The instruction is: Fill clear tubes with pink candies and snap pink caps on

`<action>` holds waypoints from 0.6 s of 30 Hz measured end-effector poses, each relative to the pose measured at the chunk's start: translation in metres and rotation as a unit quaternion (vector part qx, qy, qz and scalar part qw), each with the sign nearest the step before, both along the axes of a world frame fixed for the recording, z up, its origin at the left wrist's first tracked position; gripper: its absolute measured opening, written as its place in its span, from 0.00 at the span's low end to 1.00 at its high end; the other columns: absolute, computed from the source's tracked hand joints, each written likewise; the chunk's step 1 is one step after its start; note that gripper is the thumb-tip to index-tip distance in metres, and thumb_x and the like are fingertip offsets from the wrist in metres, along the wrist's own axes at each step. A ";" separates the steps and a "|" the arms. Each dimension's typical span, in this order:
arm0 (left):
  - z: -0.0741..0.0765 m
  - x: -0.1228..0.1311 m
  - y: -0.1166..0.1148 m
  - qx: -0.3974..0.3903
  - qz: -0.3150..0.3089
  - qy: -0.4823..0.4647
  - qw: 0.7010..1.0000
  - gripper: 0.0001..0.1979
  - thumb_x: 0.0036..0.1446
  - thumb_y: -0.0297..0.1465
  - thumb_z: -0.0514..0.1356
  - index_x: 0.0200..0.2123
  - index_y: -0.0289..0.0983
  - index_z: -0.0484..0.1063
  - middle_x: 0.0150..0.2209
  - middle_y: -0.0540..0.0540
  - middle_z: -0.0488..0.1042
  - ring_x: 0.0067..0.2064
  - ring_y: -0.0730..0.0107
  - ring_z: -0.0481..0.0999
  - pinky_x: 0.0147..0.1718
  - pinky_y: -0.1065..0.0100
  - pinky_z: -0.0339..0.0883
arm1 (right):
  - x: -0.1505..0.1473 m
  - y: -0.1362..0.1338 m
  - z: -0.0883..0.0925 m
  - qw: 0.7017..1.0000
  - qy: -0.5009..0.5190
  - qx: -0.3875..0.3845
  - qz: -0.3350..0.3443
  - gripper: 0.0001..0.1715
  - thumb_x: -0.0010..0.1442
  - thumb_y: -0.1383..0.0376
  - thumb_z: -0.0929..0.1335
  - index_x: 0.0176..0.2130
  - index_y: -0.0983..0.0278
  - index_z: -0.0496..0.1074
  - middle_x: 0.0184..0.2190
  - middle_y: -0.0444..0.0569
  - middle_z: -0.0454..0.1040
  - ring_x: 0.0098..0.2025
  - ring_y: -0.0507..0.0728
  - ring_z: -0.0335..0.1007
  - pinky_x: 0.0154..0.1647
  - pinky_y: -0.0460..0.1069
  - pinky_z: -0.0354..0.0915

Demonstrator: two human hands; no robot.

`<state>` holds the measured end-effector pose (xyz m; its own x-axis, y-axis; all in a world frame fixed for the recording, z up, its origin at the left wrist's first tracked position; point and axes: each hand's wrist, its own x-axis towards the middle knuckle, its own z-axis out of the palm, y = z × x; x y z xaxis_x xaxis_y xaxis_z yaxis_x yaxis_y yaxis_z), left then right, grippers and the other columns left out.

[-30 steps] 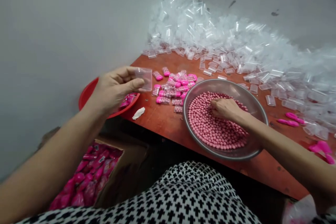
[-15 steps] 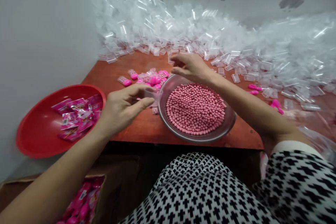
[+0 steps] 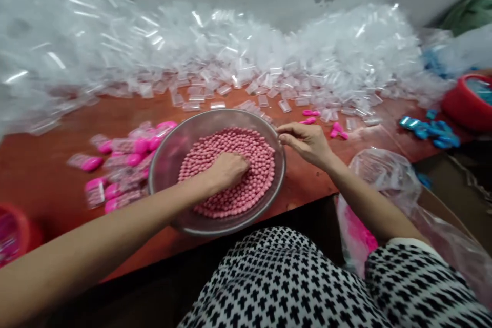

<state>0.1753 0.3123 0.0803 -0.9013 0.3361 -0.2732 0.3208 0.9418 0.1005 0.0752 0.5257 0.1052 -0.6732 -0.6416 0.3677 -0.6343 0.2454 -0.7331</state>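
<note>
A metal bowl [image 3: 161,169] full of small pink beads [image 3: 253,154] stands on the reddish-brown table. My left hand [image 3: 228,170] reaches into it, fingers curled down and sunk among the beads. Whatever those fingers hold is hidden. At the bowl's right rim, my right hand [image 3: 307,142] has thumb and forefinger pinched together on the edge. Left of the bowl lie several clear plastic containers with pink caps [image 3: 134,159], some filled with beads.
Clear empty plastic containers [image 3: 230,56] are heaped along the wall. Loose pink pieces [image 3: 338,130] and blue packets [image 3: 434,130] lie to the right. A red basin [image 3: 23,230] shows at left, a red tub [image 3: 467,102] at right. A plastic bag [image 3: 384,174] hangs by the table edge.
My left hand, which held a clear plastic container left of the bowl, is now down in the beads. My right hand has come from behind the bowl to its right rim. The view has swung right.
</note>
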 end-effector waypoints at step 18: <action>0.013 0.009 0.001 0.584 0.270 -0.021 0.765 0.16 0.50 0.42 0.70 0.37 0.38 0.76 0.37 0.43 0.80 0.40 0.61 0.80 0.44 0.56 0.77 | -0.157 0.090 -0.067 0.929 0.096 0.334 -0.126 0.24 0.61 0.72 0.62 0.54 0.65 0.75 0.57 0.57 0.74 0.57 0.62 0.69 0.54 0.56 0.65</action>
<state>0.1847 0.3136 0.0934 -0.9936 -0.0457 -0.1030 -0.1100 0.1966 0.9743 -0.0815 0.6159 0.0382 -0.7961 -0.6008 0.0728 -0.5984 0.7635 -0.2430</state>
